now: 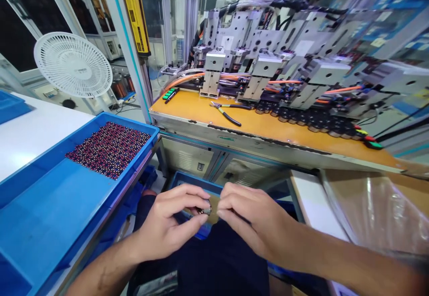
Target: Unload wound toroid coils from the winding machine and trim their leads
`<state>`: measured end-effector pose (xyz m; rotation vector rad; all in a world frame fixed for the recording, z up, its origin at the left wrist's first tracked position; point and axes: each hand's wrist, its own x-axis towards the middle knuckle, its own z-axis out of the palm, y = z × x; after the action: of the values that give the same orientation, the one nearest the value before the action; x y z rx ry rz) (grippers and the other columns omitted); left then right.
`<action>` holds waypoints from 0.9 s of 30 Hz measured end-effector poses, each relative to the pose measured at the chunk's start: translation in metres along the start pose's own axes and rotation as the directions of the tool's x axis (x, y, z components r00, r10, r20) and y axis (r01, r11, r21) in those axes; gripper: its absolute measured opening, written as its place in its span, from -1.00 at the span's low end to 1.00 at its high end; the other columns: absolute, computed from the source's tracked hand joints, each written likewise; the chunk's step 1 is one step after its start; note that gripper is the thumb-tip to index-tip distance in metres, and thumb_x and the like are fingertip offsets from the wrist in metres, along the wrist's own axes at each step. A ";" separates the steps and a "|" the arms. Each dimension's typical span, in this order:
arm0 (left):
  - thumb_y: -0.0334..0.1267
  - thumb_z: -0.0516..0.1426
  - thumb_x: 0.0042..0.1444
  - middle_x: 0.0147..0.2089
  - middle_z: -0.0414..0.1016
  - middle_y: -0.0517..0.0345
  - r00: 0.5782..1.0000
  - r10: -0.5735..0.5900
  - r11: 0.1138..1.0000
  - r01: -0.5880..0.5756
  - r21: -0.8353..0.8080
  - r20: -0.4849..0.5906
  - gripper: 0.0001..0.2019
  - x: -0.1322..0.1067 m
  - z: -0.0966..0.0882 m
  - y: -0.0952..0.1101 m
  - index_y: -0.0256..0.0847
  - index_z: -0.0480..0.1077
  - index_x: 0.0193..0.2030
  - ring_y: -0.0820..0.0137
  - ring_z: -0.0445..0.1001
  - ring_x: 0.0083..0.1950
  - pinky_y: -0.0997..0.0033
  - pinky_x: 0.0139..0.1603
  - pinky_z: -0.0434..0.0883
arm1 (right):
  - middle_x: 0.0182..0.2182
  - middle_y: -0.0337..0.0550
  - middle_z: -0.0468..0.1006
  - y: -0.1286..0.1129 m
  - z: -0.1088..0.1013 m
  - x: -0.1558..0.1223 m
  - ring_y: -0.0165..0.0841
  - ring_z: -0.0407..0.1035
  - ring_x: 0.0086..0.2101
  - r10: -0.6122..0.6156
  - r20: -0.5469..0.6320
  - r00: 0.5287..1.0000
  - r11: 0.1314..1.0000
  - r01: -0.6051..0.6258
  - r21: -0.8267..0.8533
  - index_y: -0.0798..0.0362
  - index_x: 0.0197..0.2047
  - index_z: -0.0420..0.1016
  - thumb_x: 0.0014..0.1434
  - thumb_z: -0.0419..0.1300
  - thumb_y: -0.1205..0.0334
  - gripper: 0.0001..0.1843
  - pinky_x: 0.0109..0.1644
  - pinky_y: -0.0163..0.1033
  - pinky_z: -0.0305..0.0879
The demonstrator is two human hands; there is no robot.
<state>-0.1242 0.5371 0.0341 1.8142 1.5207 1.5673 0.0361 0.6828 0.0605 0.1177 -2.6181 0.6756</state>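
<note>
My left hand [172, 222] pinches a small round metal part [207, 208] between thumb and fingers, above my lap. The part has a silvery edge and some copper-coloured detail; its exact kind is too small to tell. Just right of it, my right hand [246, 213] has its thumb and fingertips pressed together. Whatever those right fingertips hold, if anything, is hidden. A narrow gap separates the two hands. Below and behind them sits a blue bin [181, 180], partly covered by my hands.
On my left, a blue tray [56, 202] holds many small dark and red parts [110, 148]. Ahead, an orange bench [187, 108] carries pliers [228, 112], a marker [171, 95], a row of dark round parts [301, 118] and metal fixtures [264, 66]. A white fan [73, 64] stands back left.
</note>
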 end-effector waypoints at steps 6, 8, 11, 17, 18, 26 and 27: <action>-0.53 0.22 0.09 -0.13 0.60 -0.06 0.999 0.035 0.999 -0.035 0.000 -0.022 -0.81 -0.001 -0.002 -0.004 -0.22 0.55 -0.20 0.34 0.61 -0.19 0.40 -0.20 0.57 | -0.53 -0.29 0.44 0.009 -0.019 0.017 -0.46 0.33 -0.51 0.330 0.359 0.873 0.799 -0.461 0.387 0.08 -0.45 0.44 0.28 0.13 0.27 -0.74 -0.46 -0.40 0.26; -0.52 0.22 0.09 -0.12 0.60 -0.06 0.998 0.037 0.999 -0.037 0.001 -0.057 -0.81 -0.001 -0.002 -0.006 -0.21 0.55 -0.19 0.33 0.61 -0.18 0.41 -0.23 0.56 | -0.50 -0.28 0.50 0.036 -0.038 0.035 -0.44 0.38 -0.48 0.306 0.142 0.941 0.929 -0.328 0.169 0.08 -0.40 0.50 0.27 0.19 0.23 -0.79 -0.41 -0.38 0.31; -0.52 0.22 0.09 -0.12 0.61 -0.05 0.993 0.042 0.999 -0.041 0.006 -0.114 -0.81 0.000 -0.004 -0.006 -0.19 0.56 -0.20 0.32 0.61 -0.15 0.42 -0.22 0.56 | -0.35 -0.15 0.59 0.095 -0.065 0.070 -0.34 0.47 -0.35 0.190 -0.272 0.943 0.914 -0.271 -0.301 0.12 -0.27 0.54 0.21 0.29 0.20 -0.86 -0.24 -0.26 0.40; -0.51 0.23 0.09 -0.11 0.62 -0.03 0.973 0.004 0.999 0.005 0.039 -0.231 -0.82 -0.003 -0.012 -0.002 -0.18 0.57 -0.22 0.32 0.61 -0.11 0.40 -0.14 0.55 | -0.21 -0.12 0.56 0.188 -0.066 0.120 -0.28 0.47 -0.19 0.187 -0.293 0.938 0.804 -0.317 -0.503 0.14 -0.17 0.49 0.27 0.26 0.04 -0.71 -0.09 -0.09 0.46; -0.51 0.23 0.09 -0.12 0.62 -0.03 0.966 -0.007 0.999 0.017 0.038 -0.258 -0.82 -0.003 -0.013 -0.001 -0.18 0.58 -0.23 0.32 0.61 -0.12 0.41 -0.16 0.55 | -0.22 -0.14 0.54 0.194 -0.062 0.121 -0.30 0.46 -0.20 0.197 -0.276 0.941 0.790 -0.319 -0.524 0.14 -0.18 0.48 0.29 0.24 0.01 -0.69 -0.09 -0.09 0.46; -0.47 0.25 0.09 -0.09 0.59 -0.04 0.910 -0.115 0.991 0.079 -0.106 -0.398 -0.83 -0.006 -0.017 -0.005 -0.17 0.61 -0.22 0.33 0.62 -0.15 0.44 -0.24 0.60 | -0.29 0.00 0.51 0.190 -0.052 0.091 -0.22 0.40 -0.27 0.234 -0.156 0.960 0.745 -0.280 -0.605 0.13 -0.23 0.49 0.23 0.23 -0.08 -0.61 -0.14 -0.08 0.38; -0.47 0.25 0.09 -0.08 0.59 -0.03 0.909 -0.122 0.990 0.080 -0.119 -0.398 -0.82 -0.006 -0.016 -0.007 -0.16 0.61 -0.22 0.34 0.61 -0.15 0.44 -0.24 0.61 | -0.29 0.05 0.51 0.185 -0.054 0.082 -0.15 0.40 -0.27 0.236 -0.139 0.962 0.742 -0.271 -0.613 0.15 -0.19 0.50 0.19 0.27 -0.02 -0.64 -0.15 -0.06 0.38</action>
<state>-0.1399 0.5285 0.0315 1.3875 1.6377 2.0182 -0.0519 0.8728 0.0562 -0.4647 -2.6796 -0.1561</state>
